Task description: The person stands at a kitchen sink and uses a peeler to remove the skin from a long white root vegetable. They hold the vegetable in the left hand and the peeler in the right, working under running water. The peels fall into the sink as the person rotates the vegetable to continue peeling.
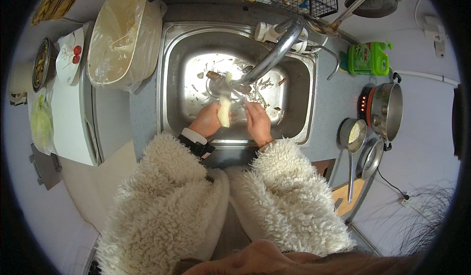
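A long, pale, peeled root vegetable point(224, 111) lies lengthwise in my left hand point(207, 120), whose fingers are closed round its near part. Its far end is under the tap spout point(244, 81), where splashing water blurs it. My right hand point(258, 122) is just to the right, fingers curled, close to the vegetable but apart from it. Whatever those fingers may hold is too blurred to name. Both hands are over the steel sink point(299, 103). Dark peelings point(265, 84) and brown scraps are scattered across its bottom.
Left of the sink stands a tub lined with a plastic bag point(114, 39). On the right are a green detergent jug point(369, 58), a steel pot point(387, 109) and a long-handled small pan point(353, 133). A black wire basket point(324, 0) runs along the back.
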Action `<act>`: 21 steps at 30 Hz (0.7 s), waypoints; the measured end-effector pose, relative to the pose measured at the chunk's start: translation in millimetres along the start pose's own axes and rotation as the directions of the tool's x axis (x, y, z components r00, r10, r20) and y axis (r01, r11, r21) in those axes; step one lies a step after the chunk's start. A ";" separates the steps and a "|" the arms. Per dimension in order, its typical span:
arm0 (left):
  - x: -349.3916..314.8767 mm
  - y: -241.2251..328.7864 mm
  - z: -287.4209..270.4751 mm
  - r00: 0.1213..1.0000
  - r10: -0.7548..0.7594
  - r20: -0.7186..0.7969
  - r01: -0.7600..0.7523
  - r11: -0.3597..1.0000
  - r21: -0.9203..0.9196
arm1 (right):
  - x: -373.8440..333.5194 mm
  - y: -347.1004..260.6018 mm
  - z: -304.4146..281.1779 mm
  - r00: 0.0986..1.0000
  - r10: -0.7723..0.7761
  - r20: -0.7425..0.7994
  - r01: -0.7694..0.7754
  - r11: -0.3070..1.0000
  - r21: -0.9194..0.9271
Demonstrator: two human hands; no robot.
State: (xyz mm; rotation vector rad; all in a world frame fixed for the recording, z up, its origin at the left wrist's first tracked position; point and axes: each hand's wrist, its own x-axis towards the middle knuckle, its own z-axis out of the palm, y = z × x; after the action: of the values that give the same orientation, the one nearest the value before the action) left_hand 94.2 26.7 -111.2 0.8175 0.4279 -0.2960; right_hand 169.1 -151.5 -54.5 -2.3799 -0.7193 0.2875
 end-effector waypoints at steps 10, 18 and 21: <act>-4.9 11.1 12.2 0.998 -0.056 0.003 0.055 0.963 -0.265 | -9.5 -2.7 -13.6 0.999 -0.027 0.028 0.027 1.000 0.016; -10.2 12.9 17.6 0.993 -0.106 -0.046 0.098 0.984 -0.146 | 2.0 15.9 -14.6 0.989 0.077 -0.127 -0.074 0.997 0.026; -11.7 13.5 20.7 0.994 -0.098 -0.042 0.092 0.987 -0.132 | -4.6 19.9 -17.3 0.998 0.024 -0.057 -0.023 0.999 0.022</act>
State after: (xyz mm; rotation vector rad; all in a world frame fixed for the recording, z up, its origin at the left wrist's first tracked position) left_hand 94.8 20.9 -84.5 0.6785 0.5268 -0.3336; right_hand 180.1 -175.9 -53.4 -2.3681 -0.6589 0.2350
